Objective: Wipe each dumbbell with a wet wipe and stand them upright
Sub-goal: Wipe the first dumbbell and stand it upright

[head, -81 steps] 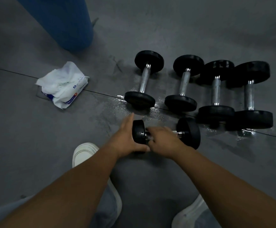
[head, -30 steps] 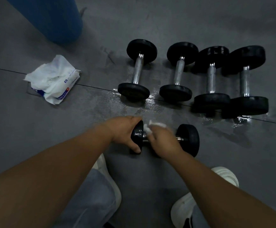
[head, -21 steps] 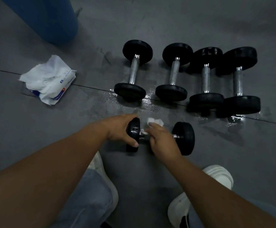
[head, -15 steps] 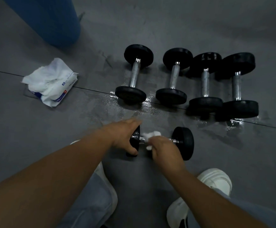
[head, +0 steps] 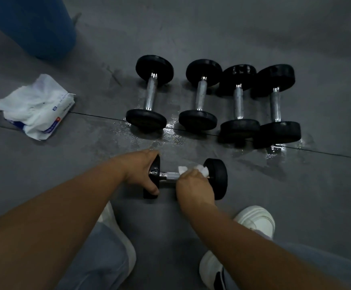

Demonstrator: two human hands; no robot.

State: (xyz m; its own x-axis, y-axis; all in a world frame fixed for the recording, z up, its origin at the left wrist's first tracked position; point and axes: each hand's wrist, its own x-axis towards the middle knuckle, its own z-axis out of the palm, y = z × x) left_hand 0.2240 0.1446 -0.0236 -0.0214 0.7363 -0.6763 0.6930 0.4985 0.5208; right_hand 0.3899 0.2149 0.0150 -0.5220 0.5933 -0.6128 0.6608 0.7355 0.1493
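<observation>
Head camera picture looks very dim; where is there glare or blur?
Head view: dim overall, so the black heads of the four dumbbells in the row lose detail; glare mainly on the wet floor patch near them; the right hand and wet wipe on the near dumbbell look slightly soft.

The nearest dumbbell (head: 217, 178) has matt black, rubbery-looking heads and a bright, polished metal handle (head: 166, 176). The wet wipe (head: 201, 169) on it is white, soft and crumpled, like thin cloth. The grey floor (head: 296, 216) is matt, glossy in its wet patches (head: 275, 151). The wipe pack (head: 62, 110) is thin plastic film with a slight sheen.
</observation>
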